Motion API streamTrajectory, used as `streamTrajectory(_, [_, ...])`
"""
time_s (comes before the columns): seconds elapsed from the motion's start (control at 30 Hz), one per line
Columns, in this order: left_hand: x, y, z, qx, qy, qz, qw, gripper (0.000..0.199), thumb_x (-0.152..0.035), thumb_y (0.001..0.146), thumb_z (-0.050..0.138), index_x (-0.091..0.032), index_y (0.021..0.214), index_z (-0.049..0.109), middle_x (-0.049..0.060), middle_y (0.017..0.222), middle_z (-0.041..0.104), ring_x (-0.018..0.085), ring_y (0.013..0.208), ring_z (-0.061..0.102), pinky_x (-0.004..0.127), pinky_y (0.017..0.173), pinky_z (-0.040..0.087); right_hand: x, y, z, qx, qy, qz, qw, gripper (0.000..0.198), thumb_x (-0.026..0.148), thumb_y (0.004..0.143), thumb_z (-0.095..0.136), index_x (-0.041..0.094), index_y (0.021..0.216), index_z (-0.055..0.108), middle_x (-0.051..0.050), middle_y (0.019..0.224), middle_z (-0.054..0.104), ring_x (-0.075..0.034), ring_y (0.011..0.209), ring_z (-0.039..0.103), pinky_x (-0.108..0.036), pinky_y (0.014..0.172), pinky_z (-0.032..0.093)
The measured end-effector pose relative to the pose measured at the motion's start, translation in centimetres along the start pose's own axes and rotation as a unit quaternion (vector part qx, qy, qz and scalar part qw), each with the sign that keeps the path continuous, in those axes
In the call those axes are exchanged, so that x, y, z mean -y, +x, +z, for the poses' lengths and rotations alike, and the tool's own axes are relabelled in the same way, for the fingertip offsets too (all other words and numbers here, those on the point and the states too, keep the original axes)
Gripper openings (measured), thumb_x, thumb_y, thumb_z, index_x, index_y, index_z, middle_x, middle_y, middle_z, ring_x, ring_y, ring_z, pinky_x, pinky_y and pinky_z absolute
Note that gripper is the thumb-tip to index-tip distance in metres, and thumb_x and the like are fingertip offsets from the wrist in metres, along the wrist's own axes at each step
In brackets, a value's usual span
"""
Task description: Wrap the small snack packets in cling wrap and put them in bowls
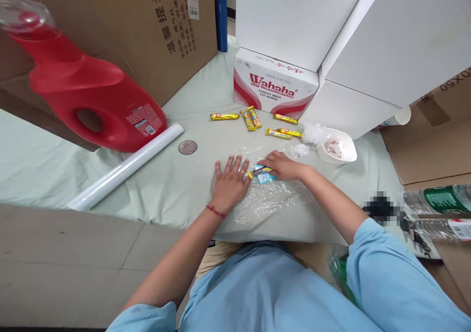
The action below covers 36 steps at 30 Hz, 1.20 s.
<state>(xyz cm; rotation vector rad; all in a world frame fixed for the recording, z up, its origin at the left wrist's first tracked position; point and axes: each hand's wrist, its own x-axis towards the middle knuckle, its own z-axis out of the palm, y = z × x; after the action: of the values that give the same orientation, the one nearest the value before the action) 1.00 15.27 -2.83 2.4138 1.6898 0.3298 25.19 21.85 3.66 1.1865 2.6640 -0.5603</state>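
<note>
Your right hand point(281, 165) hides part of the small blue-and-white packet point(266, 178) and of the dark, yellow-ended stick point(260, 171) across it; its fingers bend over both, but you cannot tell whether they pinch or only press. Both things lie near the middle of the worktop point(191, 197), just beside your left hand point(230, 182), which lies palm down with its fingers spread. Crumpled clear film point(268, 202) lies around and below them; its outline is hard to follow against the pale green cloth, and its print, if any, cannot be read. At the right, two plastic bottles point(441, 200) are cut off by the view, and a blurred-out patch hides a dark item beside the keys point(414, 231). The red jug point(99, 101) at the left has its cap cut off.

The front edge runs close below the film. Between your left hand and the white roll point(127, 167), whose near end reaches that front edge, cloth shows with only a round disc point(187, 147) farther back. Toward the back edge, yellow bars point(224, 116) lie before the Wahaha box point(274, 84), and a white tub point(351, 151) bounds the room beyond your right hand.
</note>
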Motion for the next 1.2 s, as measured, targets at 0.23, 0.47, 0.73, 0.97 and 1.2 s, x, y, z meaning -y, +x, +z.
streamTrajectory(0.23, [-0.1,-0.1,-0.3,-0.004,-0.009,-0.002,1.0,0.061,-0.045,0.109,0.031,-0.026,0.165,0.045,0.01,0.177,0.034,0.034,0.165,0.026,0.072,0.132,0.006,-1.3,-0.1,0.7,-0.013,0.043,-0.039,0.998,0.054,0.019,0.101,0.051,0.024,0.155,0.059,-0.014,0.117,0.066,-0.03,0.115,0.051,-0.048,0.107,0.044])
streamTrajectory(0.47, [-0.1,0.0,-0.3,-0.001,-0.012,-0.003,1.0,0.061,-0.044,0.108,0.034,-0.025,0.165,0.045,0.011,0.177,0.032,0.036,0.165,0.026,0.073,0.131,0.005,-1.2,-0.1,1.1,-0.024,0.052,-0.047,0.997,0.061,0.015,0.098,0.054,0.029,0.157,0.058,-0.014,0.133,0.064,-0.032,0.136,0.046,-0.055,0.119,0.039])
streamTrajectory(0.73, [-0.1,-0.1,-0.1,-0.005,-0.004,-0.006,1.0,0.062,-0.05,0.11,0.029,-0.027,0.166,0.043,0.009,0.177,0.033,0.034,0.166,0.026,0.071,0.132,0.005,-3.0,-1.5,2.5,-0.086,0.04,-0.036,0.995,0.065,0.013,0.097,0.051,0.026,0.161,0.052,-0.012,0.173,0.036,-0.032,0.163,0.02,-0.061,0.13,0.024])
streamTrajectory(0.97, [-0.1,0.0,-0.2,-0.013,-0.008,-0.004,1.0,0.061,-0.048,0.11,0.032,-0.026,0.165,0.046,0.012,0.175,0.036,0.036,0.164,0.029,0.073,0.131,0.008,-3.4,-0.5,2.7,-0.05,0.032,-0.069,0.996,0.072,0.014,0.088,0.062,0.025,0.159,0.055,-0.012,0.176,0.033,-0.036,0.164,0.02,-0.062,0.13,0.022])
streamTrajectory(1.2, [-0.1,0.0,-0.1,-0.023,-0.006,-0.003,1.0,0.06,-0.047,0.11,0.034,-0.024,0.163,0.049,0.012,0.174,0.037,0.036,0.163,0.031,0.073,0.131,0.01,-3.3,-0.9,3.9,-0.096,0.021,-0.093,0.991,0.065,0.041,0.092,0.078,0.027,0.153,0.063,-0.014,0.161,0.053,-0.039,0.154,0.035,-0.062,0.126,0.032])
